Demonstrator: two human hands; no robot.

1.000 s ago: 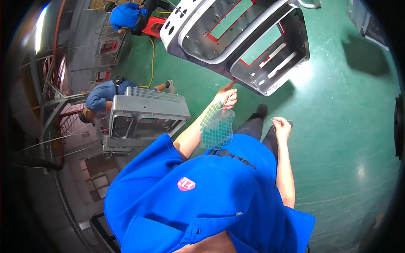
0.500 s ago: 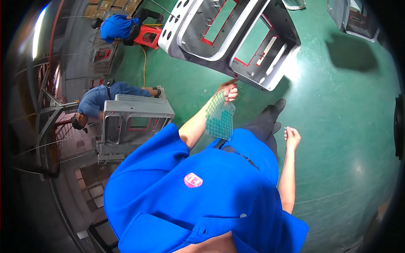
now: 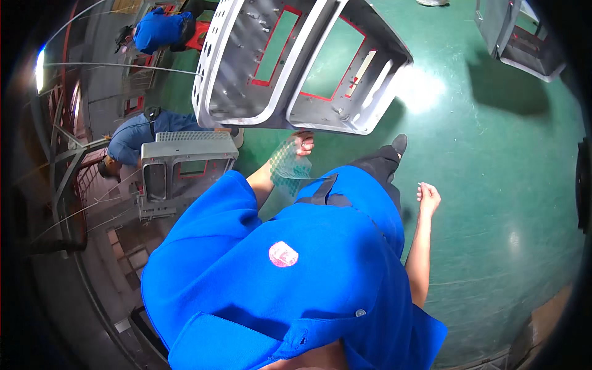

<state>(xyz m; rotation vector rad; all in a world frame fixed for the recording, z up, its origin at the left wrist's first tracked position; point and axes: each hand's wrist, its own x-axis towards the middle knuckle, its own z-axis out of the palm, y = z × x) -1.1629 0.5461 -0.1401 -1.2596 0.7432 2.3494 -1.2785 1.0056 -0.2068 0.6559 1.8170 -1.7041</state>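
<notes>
My left hand (image 3: 303, 143) is closed on a clear, floppy sheet with rows of green round dots (image 3: 287, 166), which hangs down past my wrist. Its fingertips are right by the lower edge of a large grey metal housing (image 3: 237, 77); whether they touch it I cannot tell. The housing has two big rounded openings, with red-edged cutouts inside. Off to the right, away from the housing, my right hand (image 3: 428, 198) is held with fingers pinched together. A tiny pale bit shows at the fingertips, too small to name.
A co-worker in blue (image 3: 132, 139) bends over a smaller grey housing (image 3: 188, 151) at left. Farther off, another person (image 3: 161, 31) crouches by a red stool (image 3: 198, 36). One more grey housing (image 3: 521, 52) hangs at upper right above the green floor (image 3: 487, 154). A thin cable crosses at upper left.
The large housing now sits further left and lower in view. My left hand has shifted left with the dotted sheet, closer to the housing's lower edge. My right hand keeps its pinch.
</notes>
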